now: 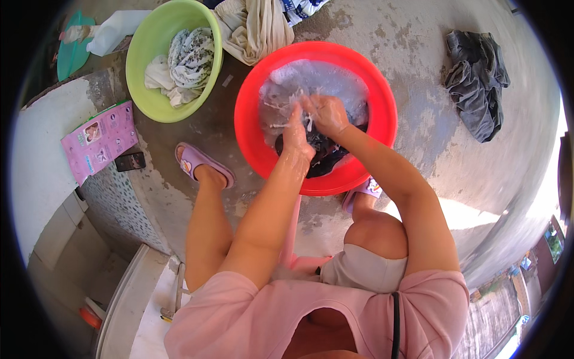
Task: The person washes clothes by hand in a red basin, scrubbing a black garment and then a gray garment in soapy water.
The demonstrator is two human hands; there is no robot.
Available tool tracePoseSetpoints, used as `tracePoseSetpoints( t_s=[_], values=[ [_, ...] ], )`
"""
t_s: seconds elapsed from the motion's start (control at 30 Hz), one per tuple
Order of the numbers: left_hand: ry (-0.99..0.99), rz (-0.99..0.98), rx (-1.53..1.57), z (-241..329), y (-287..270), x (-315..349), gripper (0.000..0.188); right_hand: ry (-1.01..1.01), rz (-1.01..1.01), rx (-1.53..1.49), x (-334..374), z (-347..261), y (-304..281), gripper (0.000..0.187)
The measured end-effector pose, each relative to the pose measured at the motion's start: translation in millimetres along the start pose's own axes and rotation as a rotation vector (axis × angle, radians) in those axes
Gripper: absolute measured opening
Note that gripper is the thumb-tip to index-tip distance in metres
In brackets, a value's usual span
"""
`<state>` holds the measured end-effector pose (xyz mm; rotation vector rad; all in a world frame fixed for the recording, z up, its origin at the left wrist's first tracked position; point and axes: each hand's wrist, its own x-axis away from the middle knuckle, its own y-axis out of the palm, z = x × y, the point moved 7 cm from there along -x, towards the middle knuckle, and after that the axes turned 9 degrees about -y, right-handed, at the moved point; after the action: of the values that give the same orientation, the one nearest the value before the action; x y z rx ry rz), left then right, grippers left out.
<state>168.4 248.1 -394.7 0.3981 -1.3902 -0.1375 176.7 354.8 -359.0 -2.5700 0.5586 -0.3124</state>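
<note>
A red basin (386, 122) in front of me holds cloudy, sudsy water (281, 90) and a wet dark garment (323, 158). My left hand (295, 133) and my right hand (329, 115) meet over the middle of the basin, wet and close together. Dark cloth shows between and below them. The fingers of both hands look closed on the garment, though their tips are blurred by motion. White streaks, like splashing water, stand out around the fingertips. Most of the garment's shape is hidden by the hands and suds.
A light green basin (136, 72) with wet clothes (190, 57) stands at the far left. Beige cloth (257, 30) lies beside it. Dark trousers (478, 84) lie on the concrete at right. A pink packet (101, 140) and a phone (130, 161) rest on the left.
</note>
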Motion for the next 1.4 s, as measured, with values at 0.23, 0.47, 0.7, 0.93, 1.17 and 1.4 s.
tracePoseSetpoints(
  t_s=[0.23, 0.47, 0.7, 0.93, 1.17, 1.4],
  values=[
    [-0.137, -0.172, -0.033, 6, -3, 3, 0.060, -0.242, -0.092, 0.014, 32, -60, 7, 0.035],
    [-0.027, -0.289, -0.807, 22, 18, 70, 0.049, -0.060, -0.426, -0.100, -10, -33, -45, 0.045],
    [0.005, -0.115, -0.340, 65, -52, 13, 0.033, -0.117, -0.377, 0.179, -41, 31, -64, 0.035],
    [0.628, 0.596, -1.010, 73, -78, -24, 0.035, -0.227, -0.239, 0.414, -42, 67, 5, 0.037],
    [0.127, -0.049, 0.010, 46, -58, -38, 0.039, -0.028, -0.016, -0.090, -25, 61, 19, 0.028],
    [0.042, -0.272, 0.066, 35, -13, -19, 0.035, -0.346, -0.113, -0.079, 33, -70, 24, 0.019]
  ],
)
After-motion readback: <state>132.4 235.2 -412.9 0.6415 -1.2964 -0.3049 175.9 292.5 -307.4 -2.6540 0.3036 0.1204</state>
